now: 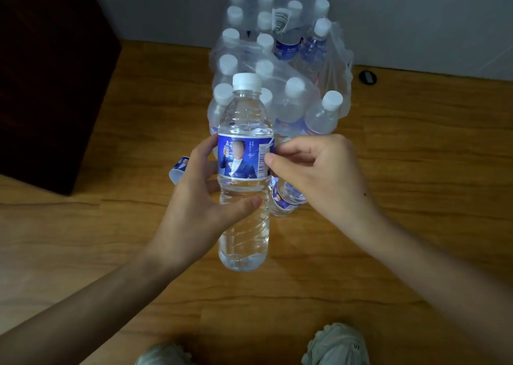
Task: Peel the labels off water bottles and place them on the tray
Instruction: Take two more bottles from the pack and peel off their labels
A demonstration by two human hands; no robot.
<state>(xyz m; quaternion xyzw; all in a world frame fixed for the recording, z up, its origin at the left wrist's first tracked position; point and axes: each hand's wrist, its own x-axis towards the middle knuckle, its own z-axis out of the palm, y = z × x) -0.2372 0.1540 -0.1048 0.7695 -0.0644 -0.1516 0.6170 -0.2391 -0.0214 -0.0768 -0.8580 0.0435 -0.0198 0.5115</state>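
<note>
I hold a clear water bottle [244,198] with a white cap upright above the wooden floor. My left hand [194,200] wraps its middle from the left, thumb across the front. Its blue label [241,156] is still wrapped around the bottle. My right hand [313,170] pinches the label's right edge by the barcode between thumb and fingers. A peeled label [179,168] lies curled on the floor behind my left hand. No tray is in view.
A torn shrink-wrapped pack of several capped bottles [266,67] stands behind. One labelled bottle [286,198] lies on the floor under my right hand. A dark cabinet [47,81] is at left, a wall behind. My shoes [336,345] show at the bottom.
</note>
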